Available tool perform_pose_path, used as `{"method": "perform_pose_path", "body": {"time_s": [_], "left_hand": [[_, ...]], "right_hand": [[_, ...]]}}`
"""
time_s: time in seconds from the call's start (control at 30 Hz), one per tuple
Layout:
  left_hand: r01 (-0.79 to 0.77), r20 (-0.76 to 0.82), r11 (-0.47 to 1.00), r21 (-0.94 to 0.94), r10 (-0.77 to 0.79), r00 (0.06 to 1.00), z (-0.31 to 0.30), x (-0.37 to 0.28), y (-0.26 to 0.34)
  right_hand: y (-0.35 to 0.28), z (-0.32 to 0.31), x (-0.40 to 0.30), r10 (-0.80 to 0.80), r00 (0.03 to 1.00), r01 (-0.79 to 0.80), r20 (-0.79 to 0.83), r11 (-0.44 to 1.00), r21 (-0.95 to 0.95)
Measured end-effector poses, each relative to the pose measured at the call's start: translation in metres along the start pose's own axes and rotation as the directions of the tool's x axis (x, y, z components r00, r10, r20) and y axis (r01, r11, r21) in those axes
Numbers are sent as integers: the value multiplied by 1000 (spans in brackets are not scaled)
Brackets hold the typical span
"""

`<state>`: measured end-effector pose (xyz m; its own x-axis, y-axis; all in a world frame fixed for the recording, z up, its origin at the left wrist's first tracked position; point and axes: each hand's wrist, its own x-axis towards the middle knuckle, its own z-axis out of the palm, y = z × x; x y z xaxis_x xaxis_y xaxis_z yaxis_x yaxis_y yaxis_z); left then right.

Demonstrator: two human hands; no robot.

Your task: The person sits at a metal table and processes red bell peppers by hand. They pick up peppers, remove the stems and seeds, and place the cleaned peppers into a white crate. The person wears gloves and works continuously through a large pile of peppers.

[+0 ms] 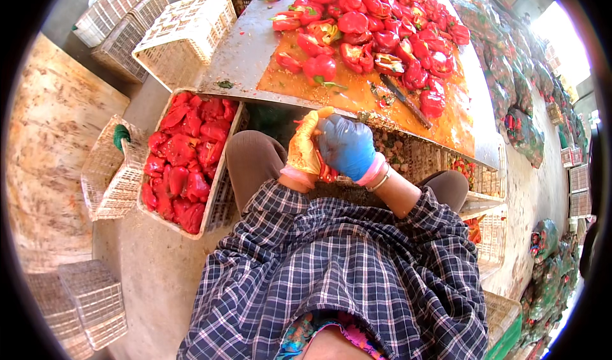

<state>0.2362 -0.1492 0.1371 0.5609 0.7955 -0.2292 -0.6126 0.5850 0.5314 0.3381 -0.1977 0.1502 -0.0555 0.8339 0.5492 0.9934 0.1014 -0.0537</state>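
Observation:
My left hand point(306, 145), in an orange-yellow rubber glove, and my right hand point(347, 145), in a blue glove, meet in front of the table's near edge. Bits of red pepper show at the left fingers and below between the hands; the gloves hide most of what they hold. Beyond them, an orange board point(291, 80) on the metal table point(239, 58) carries a heap of red bell peppers point(354, 23), many cut open. A knife point(405, 101) lies on the board, right of my hands. To the left, a plastic crate point(209, 211) is full of red pepper pieces point(179, 152).
Under the table stand crates, one with scraps point(394, 149). An empty crate point(112, 173) with a green-wrapped handle stands at the left, and another crate point(184, 34) lies tipped behind it. Mesh sacks point(523, 130) of peppers line the right side.

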Motion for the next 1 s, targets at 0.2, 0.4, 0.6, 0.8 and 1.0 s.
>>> {"method": "perform_pose_path", "body": {"time_s": [0.2,0.4,0.6,0.8,1.0], "left_hand": [[175,69,984,20,-176,982,-13,0,-2],[82,17,993,82,-83,996,-10,20,-25],[227,395,974,1,-209,895,-47,28,-37],[273,-9,956,109,-273,962,-36,26,-49],[172,-13,972,161,-172,985,-32,32,-70]], "right_hand": [[15,-25,11,295,737,-675,608,328,660],[26,3,-14,392,839,-521,377,383,763],[34,-2,-22,581,549,-694,601,-83,715],[65,-9,-37,345,457,-628,820,-528,572],[52,10,-54,529,736,-629,422,304,716]]}}
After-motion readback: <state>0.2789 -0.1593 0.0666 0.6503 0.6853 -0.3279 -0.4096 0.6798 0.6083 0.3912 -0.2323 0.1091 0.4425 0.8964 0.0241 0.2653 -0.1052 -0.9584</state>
